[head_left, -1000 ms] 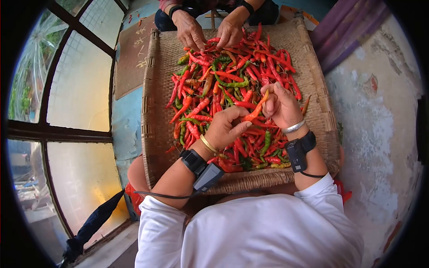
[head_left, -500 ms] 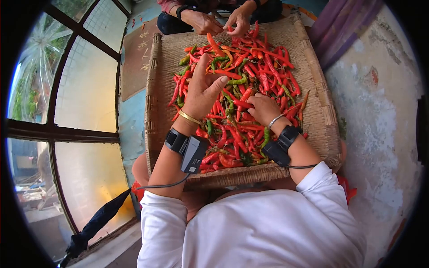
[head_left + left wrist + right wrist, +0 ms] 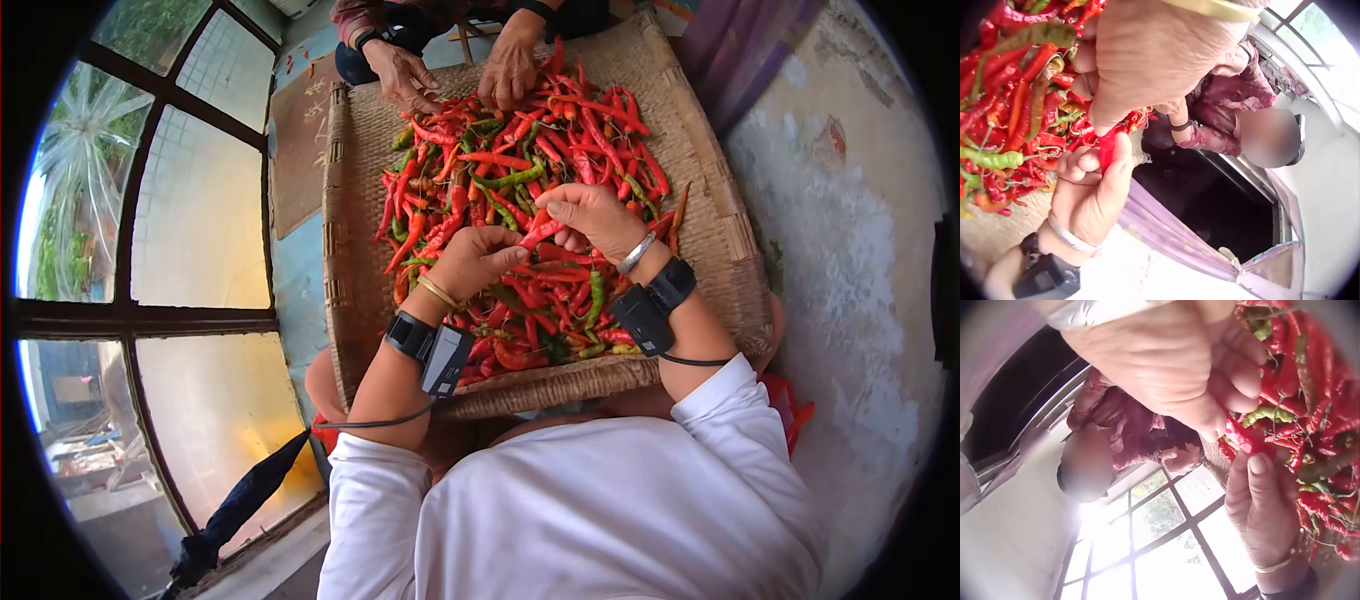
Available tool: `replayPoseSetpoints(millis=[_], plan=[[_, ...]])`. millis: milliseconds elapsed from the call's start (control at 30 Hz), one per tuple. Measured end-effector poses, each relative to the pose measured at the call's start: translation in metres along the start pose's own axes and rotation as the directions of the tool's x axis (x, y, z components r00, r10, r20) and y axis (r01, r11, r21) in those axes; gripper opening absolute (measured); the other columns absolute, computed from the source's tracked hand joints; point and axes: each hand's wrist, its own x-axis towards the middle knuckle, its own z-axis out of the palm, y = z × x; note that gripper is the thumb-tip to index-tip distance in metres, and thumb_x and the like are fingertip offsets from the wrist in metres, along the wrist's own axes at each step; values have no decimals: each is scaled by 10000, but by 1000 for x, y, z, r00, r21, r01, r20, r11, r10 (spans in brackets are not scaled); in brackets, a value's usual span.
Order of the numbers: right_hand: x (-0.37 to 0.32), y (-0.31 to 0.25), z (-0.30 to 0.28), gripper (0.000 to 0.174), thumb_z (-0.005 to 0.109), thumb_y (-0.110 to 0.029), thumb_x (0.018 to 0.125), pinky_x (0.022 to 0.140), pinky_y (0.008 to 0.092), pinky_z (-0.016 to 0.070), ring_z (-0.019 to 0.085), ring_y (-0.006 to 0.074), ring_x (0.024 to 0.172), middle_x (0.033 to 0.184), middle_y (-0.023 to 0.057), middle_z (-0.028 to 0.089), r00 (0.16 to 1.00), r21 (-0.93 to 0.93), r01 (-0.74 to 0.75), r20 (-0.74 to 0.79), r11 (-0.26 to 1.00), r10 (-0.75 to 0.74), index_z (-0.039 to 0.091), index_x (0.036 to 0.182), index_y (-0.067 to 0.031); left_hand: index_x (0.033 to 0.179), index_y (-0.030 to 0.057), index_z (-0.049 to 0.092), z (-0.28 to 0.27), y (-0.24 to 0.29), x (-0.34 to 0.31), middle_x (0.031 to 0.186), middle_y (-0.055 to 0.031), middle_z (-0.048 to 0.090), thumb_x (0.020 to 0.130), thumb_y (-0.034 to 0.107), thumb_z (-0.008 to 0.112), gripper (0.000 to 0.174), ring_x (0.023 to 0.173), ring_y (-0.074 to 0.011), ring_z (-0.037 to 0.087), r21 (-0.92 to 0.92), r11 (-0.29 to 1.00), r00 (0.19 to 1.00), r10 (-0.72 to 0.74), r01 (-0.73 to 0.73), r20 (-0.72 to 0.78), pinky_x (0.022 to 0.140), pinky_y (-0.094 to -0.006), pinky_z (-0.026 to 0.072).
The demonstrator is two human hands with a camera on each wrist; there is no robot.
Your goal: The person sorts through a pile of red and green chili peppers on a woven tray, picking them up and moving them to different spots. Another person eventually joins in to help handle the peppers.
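A red chili pepper (image 3: 541, 234) is held between my two hands just above the heap. My left hand (image 3: 472, 262), with a gold bangle, pinches its near end between thumb and fingers. From the other side my right hand (image 3: 600, 225), with a silver bangle, grips the same pepper. In the left wrist view the red chili (image 3: 1107, 150) stands out between the two thumbs; the right wrist view shows it (image 3: 1241, 434) partly covered by fingers. Below lies a heap of chilies (image 3: 510, 320), mostly red, with some green and orange ones.
A large woven tray (image 3: 700, 190) with a raised rim bears the heap. Across it another person's hands (image 3: 508, 75) work at the far chilies. A window (image 3: 200, 220) and a folded dark umbrella (image 3: 245, 495) stand left; a worn wall (image 3: 840, 270) is at right.
An orange chili was between my hands at first. My left hand then reached forward as it left, while my right hand took a red one from the heap. Both hands now meet on it.
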Motion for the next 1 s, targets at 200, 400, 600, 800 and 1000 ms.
replayPoseSetpoints(millis=[200,400,600,800,1000], plan=[[17,16,-12,281,520,-288,849,484,227,432,529,90,545,641,18,557,970,-122,-65,-242,990,33,579,950,-32,863,65,588,-29,-1,1,698,19,591,828,201,577,142,489,-17,441,-252,967,999,-42,33,-30,434,-158,353],[6,23,22,219,598,-244,746,735,392,447,560,274,846,853,102,587,1000,-895,24,18,445,-17,601,890,-80,921,61,566,-26,7,2,827,-77,624,816,204,579,178,535,-41,454,-480,861,984,127,-172,-125,454,-156,343],[4,15,28,166,603,-184,707,727,400,447,560,274,851,845,96,574,997,-938,67,75,341,9,585,824,-67,932,53,558,-43,1,-7,855,-110,616,790,181,602,197,482,-42,421,-662,748,930,274,-45,246,452,-161,347],[4,-1,16,129,598,-131,737,556,296,468,584,200,638,728,63,593,749,-659,295,-290,692,-596,556,798,-25,1022,89,495,-43,-4,4,862,-110,604,881,200,476,181,445,-42,358,-627,722,956,219,-293,-195,433,-159,317],[2,-4,-2,166,552,-199,822,434,186,405,494,46,474,609,-2,545,968,73,142,-219,987,-123,558,794,-36,924,98,482,-29,5,0,761,-76,614,895,238,452,146,427,-41,391,-425,895,988,153,-131,17,411,-167,323]])
